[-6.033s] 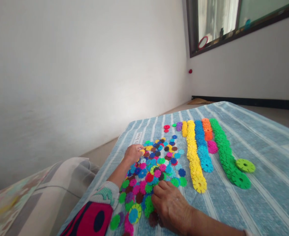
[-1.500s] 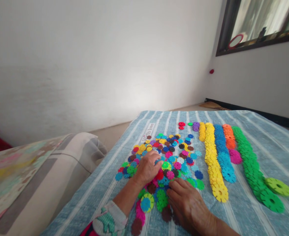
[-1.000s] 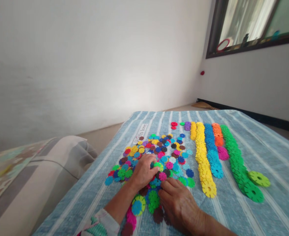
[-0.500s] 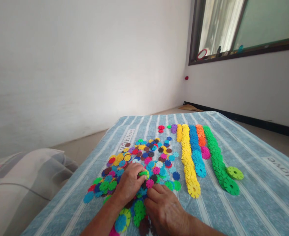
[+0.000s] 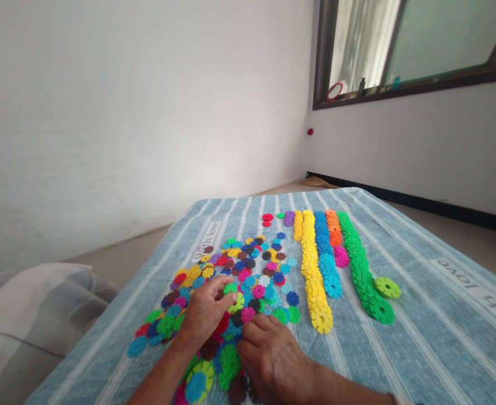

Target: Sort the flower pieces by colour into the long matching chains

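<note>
Over the middle of a mixed pile of slotted plastic discs [image 5: 243,274] is my left hand [image 5: 205,306], its thumb and index finger apart. A green disc [image 5: 230,288] shows in the gap between them, and a lime-green disc [image 5: 236,302] lies by the thumb. My right hand [image 5: 273,357] rests at the pile's near right edge with fingers curled under. Its fingertips and whatever they grip are hidden. Beside it lie several green discs [image 5: 229,360] and a pink disc [image 5: 248,315].
Right of the pile run overlapping rows of discs: a long yellow row [image 5: 310,264], a blue row [image 5: 324,242], an orange row [image 5: 334,228] and a green row [image 5: 360,270]. A larger lime disc [image 5: 387,287] touches the green row. Striped cloth [image 5: 425,315] covers the surface.
My left thumb and fingers have spread apart and the hand has drawn back a little to the left. My right hand keeps its curled pose. The view has turned slightly right.
</note>
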`<state>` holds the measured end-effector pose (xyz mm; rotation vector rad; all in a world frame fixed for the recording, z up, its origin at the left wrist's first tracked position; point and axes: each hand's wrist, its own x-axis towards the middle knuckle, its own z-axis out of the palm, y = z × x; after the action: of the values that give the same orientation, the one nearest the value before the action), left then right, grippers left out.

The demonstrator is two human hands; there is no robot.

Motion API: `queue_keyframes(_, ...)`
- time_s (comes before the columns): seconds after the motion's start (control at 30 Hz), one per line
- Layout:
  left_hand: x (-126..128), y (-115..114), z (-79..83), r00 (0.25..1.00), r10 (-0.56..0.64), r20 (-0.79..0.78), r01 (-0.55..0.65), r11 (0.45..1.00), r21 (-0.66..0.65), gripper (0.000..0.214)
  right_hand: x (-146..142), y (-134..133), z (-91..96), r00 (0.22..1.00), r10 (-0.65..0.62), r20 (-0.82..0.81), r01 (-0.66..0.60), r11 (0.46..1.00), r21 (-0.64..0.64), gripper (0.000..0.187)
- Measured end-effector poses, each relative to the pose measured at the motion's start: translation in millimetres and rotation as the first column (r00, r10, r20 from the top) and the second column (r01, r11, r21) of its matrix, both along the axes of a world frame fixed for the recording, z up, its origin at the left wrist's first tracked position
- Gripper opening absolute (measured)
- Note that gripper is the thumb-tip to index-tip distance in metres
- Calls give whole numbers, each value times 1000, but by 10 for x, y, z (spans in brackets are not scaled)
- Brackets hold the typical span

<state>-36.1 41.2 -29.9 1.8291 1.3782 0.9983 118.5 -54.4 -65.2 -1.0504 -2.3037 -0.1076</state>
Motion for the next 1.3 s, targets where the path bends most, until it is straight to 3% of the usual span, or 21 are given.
queue_keyframes(0.33,64,-90,109,965,78,249,-47,990,-129,28,27,-30,3,996,18,-86,-23,998,-52,29)
queue_keyframes(0.73,86,-148,192,970,36,241,3,987,-161,29,72,-6,67,978,-20,-208,8,998,-59,14)
queue_keyframes(1.0,110,-141,184,971,-75,227,122,972,-200,31,180,74,168,943,-209,-258,218,976,5,21)
queue_keyframes(1.3,164,-172,192,965,-126,228,184,949,-255,33,213,116,196,940,-244,-240,216,967,-135,18)
